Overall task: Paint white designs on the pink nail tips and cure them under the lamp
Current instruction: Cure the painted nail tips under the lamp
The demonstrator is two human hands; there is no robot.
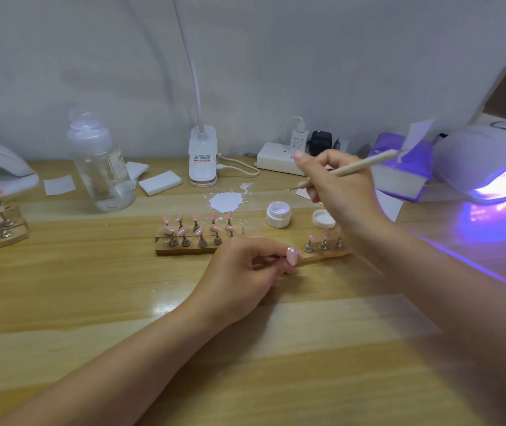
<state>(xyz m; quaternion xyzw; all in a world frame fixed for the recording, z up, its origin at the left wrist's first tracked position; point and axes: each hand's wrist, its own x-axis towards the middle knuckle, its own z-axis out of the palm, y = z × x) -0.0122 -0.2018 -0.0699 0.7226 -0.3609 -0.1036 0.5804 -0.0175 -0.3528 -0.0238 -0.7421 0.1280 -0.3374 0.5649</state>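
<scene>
left hand (247, 272): pinches glossy pink oval nail tip (291, 256) on its stand, low centre, white dots on it
right hand (342, 192): grasps beige wooden dotting pen (357, 166), raised
pen axis: metal point aims left, toward spilled white paint puddle (225, 202)
tip from pen: below, slightly left
glowing purple cure lamp (488, 167): far right, right hand nearer

The left hand (242, 272) rests low on the table, forearm reaching in from the lower left, its fingers curled inward and pinching a pink nail tip (292, 256) between thumb and fingertips. The right hand (338, 189) is raised above it, forearm coming in from the right edge, wrist bent toward the left. Its fingers are curled round a dotting pen (347, 170) held like a pencil, with the index finger lifted and pointing upward.
</scene>
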